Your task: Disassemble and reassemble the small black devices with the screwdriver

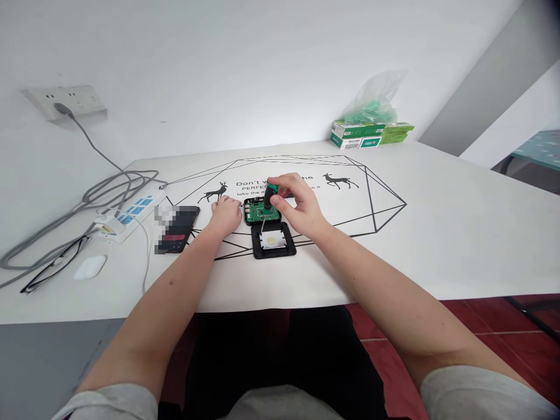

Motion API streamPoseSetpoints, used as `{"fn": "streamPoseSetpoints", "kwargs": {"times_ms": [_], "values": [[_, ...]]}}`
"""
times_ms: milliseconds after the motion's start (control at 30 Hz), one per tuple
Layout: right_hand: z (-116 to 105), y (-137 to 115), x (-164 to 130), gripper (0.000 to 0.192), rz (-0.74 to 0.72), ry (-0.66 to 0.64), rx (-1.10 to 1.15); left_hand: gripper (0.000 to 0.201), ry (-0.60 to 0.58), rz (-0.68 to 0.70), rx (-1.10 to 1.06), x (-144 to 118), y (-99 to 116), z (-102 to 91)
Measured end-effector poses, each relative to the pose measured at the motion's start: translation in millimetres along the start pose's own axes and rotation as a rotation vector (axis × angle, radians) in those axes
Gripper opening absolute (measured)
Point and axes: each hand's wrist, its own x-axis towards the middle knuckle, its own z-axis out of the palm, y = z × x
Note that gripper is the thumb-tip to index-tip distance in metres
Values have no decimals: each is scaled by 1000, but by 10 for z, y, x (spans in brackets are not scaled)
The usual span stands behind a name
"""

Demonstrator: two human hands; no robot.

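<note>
My right hand is wrapped round a screwdriver with a green and black handle. It points down onto a green circuit board in a black case; the tip is too small to make out. Beside the case's left edge, my left hand rests on the table, fingers loosely bent and slightly apart, holding nothing visible. Whether its fingertips touch the case, I cannot tell. Nearer me lies a black cover with a silvery plate inside. A thin pale strip, perhaps a wire, spans board and cover.
Left of my left arm are a phone, a white power strip, grey cable, glasses and a white mouse. Green and white boxes with a plastic bag stand against the wall at back right.
</note>
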Motion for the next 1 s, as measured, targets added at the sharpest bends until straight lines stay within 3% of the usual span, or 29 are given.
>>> {"fn": "streamPoseSetpoints", "kwargs": {"times_ms": [367, 533, 667, 1000], "values": [[-14, 53, 20, 30, 88, 50, 52, 41, 12, -27, 73, -20, 31, -77], [54, 79, -10, 42, 235, 55, 262, 40, 13, -40, 93, -4, 21, -113], [80, 79, -47, 48, 301, 89, 271, 38, 20, -31, 79, 0, 10, -120], [-4, 12, -19, 31, 53, 20, 62, 38, 29, -25, 36, -12, -9, -87]]}}
